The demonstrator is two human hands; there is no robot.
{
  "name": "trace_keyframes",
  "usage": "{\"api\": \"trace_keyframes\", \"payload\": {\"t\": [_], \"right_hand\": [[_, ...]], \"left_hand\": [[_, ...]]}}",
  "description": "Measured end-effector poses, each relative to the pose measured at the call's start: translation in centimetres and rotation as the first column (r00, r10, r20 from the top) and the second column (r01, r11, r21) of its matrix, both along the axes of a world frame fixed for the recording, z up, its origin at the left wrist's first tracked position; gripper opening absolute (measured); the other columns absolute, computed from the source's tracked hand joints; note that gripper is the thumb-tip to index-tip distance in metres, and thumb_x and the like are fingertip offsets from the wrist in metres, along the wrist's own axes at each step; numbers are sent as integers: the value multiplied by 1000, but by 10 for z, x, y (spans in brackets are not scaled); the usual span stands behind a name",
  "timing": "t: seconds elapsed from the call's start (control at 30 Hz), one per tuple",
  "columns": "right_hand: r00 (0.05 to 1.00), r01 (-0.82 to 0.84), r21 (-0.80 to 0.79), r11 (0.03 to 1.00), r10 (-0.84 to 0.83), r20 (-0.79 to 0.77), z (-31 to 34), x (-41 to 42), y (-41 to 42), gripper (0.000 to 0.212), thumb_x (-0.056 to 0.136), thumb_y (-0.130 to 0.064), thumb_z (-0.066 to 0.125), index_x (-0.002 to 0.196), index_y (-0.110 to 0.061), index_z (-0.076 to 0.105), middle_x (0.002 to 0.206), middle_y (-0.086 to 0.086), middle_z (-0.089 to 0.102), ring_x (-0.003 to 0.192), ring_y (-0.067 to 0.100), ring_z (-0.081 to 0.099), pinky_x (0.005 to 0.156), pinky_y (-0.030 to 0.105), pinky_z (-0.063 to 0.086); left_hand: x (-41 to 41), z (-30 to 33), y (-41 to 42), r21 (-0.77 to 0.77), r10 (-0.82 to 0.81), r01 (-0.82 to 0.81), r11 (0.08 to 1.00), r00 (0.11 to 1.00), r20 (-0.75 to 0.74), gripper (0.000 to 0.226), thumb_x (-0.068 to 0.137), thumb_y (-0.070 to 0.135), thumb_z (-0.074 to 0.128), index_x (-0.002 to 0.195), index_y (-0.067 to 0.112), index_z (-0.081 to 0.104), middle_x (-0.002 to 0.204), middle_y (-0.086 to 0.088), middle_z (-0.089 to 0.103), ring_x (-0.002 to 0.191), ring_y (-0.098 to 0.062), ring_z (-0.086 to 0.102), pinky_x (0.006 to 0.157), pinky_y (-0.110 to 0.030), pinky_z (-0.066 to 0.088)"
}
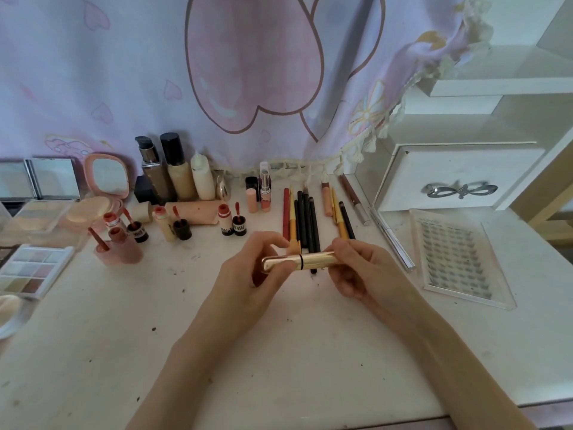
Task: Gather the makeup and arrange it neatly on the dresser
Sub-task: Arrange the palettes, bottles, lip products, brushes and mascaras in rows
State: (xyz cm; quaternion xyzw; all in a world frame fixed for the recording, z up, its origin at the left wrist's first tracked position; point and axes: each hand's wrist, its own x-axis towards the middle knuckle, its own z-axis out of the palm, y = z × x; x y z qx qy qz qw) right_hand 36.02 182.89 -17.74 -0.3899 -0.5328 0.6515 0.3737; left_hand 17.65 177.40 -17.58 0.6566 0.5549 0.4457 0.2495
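A gold tube (299, 262) is held level above the middle of the bench (279, 352), its left end pinched by the curled fingers of the left hand (248, 274) and its right end by those of the right hand (359, 268). Just beyond, at 12 o'clock, pencils (305, 218) are laid in a row. At 10 o'clock, lip tints (232, 223) and 3 bottles (176, 172) are stood. A palette (31, 271) is seen at 9 o'clock, a lash tray (455, 259) at 3 o'clock, a drawer (459, 178) at 2 o'clock.
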Motion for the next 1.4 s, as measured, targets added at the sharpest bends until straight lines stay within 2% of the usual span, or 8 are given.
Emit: {"api": "trace_keyframes", "payload": {"t": [0.2,0.33,0.53,0.63,0.8,1.03,1.27,1.4], "right_hand": [[996,-90,105,990,90,8,-2,0,-1,3,82,-22,67,81,-20,66,62,5,58,50,16,43,45,20,36],[988,-149,159,976,141,63,-5,-1,-2,19,77,-13,68,95,-12,61,76,3,65,60,18,50,53,23,43],[999,11,15,1000,-12,40,2,0,-3,40,78,-42,52,87,-7,68,49,6,52,35,12,36,35,18,28],[1000,-7,88,996,6,14,3,1,-4,27,77,-33,57,88,-10,68,56,6,57,45,16,44,41,18,35],[996,-80,193,978,74,39,0,4,-3,17,82,-10,65,98,-11,63,74,-2,64,62,14,52,63,22,46],[996,33,19,999,-31,-85,7,4,-4,30,78,-35,54,82,-7,66,54,3,57,41,11,41,38,15,30],[994,-57,242,969,32,109,7,2,-8,15,82,-1,63,94,-10,59,72,-10,66,61,4,55,62,18,47],[977,-98,284,954,37,211,7,0,-10,25,85,1,61,103,-15,62,79,-11,62,63,-2,55,61,13,43]], "left_hand": [[2,0,4,-31,160,-158,987,984,80,13,89,29,48,76,27,48,58,5,45,49,-7,40,48,-21,34],[-7,-2,9,-79,306,-296,952,930,202,33,88,36,47,69,10,50,54,-5,41,50,-17,36,51,-35,31],[0,2,1,26,80,-79,997,997,-24,20,87,21,56,86,38,47,67,8,52,63,-9,49,55,-14,40],[-2,3,2,13,120,-122,992,990,68,4,82,37,52,81,34,50,57,11,48,53,-9,45,48,-18,37],[-3,8,5,-120,124,-83,989,914,385,34,72,43,49,77,9,52,41,5,41,35,-5,32,36,-15,30],[-7,6,1,48,-149,140,989,930,335,25,80,24,68,99,19,53,68,6,58,54,-5,50,53,-16,45],[-6,7,5,-30,157,-158,987,904,397,36,68,50,54,77,15,55,49,5,51,45,-8,43,47,-17,38],[-6,7,5,-48,118,-108,993,895,430,35,69,47,56,85,16,55,52,7,47,48,-9,40,46,-20,36]]}}
